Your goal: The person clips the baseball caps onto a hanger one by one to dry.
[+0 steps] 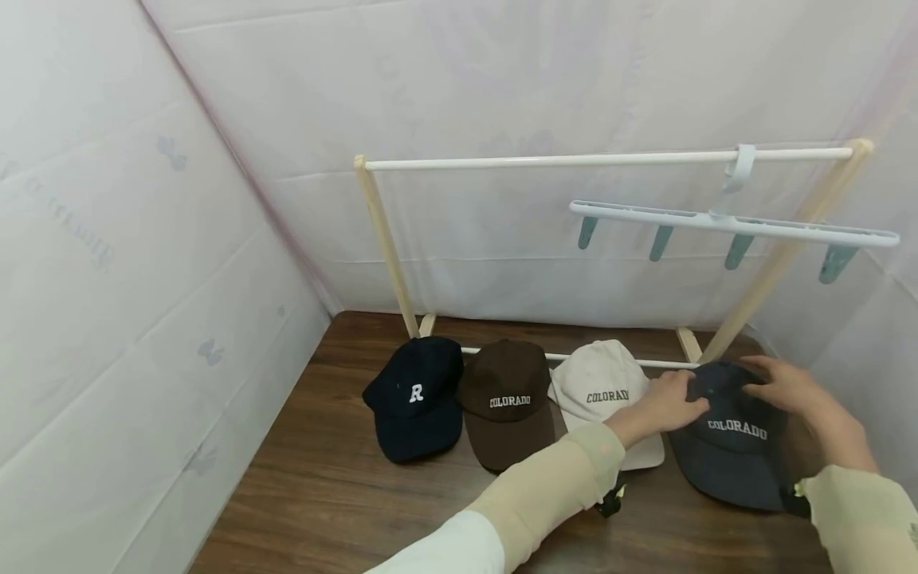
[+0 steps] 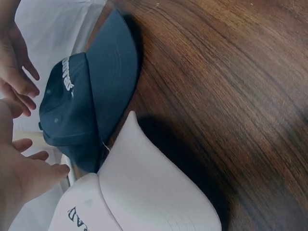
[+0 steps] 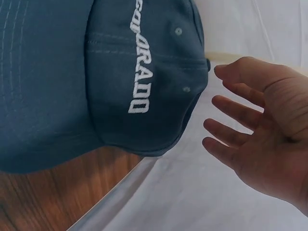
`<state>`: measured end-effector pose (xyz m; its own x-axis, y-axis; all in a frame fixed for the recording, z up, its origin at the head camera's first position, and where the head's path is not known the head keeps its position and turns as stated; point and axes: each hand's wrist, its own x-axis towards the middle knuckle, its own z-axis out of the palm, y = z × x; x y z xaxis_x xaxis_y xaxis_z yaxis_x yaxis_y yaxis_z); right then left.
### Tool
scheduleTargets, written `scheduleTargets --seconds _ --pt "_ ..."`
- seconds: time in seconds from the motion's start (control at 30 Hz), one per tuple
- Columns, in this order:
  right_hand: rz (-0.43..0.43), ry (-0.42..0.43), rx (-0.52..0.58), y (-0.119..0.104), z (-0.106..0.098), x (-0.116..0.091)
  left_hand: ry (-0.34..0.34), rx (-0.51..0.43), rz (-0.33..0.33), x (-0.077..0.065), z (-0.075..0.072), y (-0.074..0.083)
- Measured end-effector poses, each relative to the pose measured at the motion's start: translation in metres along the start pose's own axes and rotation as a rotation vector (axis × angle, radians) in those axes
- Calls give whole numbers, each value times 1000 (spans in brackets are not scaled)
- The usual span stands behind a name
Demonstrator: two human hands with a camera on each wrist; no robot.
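At the right end of a row of caps lies a dark blue-grey baseball cap [image 1: 731, 458] with white COLORADO lettering, its brim toward me. My left hand [image 1: 670, 405] is at the left of its crown, fingers spread. On the crown's other side is my right hand [image 1: 796, 395]; in the right wrist view its loosely bent fingers [image 3: 231, 109] are apart from the cap. Neither hand grips anything. Under my left forearm, a cream baseball cap [image 1: 598, 375] with dark lettering is partly hidden; the left wrist view shows its brim [image 2: 149, 178] beside the blue-grey cap.
A brown COLORADO cap [image 1: 505, 375] and a navy cap [image 1: 430, 379] with a white R lie leftward on the wooden table [image 1: 301, 486]. Behind stands a rack with a white rail [image 1: 545, 162], from which a white hanger [image 1: 645, 213] with several grey-green clips hangs.
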<state>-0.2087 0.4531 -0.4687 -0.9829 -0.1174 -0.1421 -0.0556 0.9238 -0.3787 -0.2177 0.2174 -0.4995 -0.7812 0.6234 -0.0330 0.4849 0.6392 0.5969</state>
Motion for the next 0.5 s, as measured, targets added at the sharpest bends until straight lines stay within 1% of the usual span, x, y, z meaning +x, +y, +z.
scheduleTargets --seconds 0.23,0.4,0.5 --pt "-34 -33 29 11 4 0 -18 10 -41 7 7 -1" --pt "-40 -52 9 14 2 7 -34 3 -75 14 10 -4" --pt "-42 -61 2 15 2 11 -43 1 -80 20 11 -5"
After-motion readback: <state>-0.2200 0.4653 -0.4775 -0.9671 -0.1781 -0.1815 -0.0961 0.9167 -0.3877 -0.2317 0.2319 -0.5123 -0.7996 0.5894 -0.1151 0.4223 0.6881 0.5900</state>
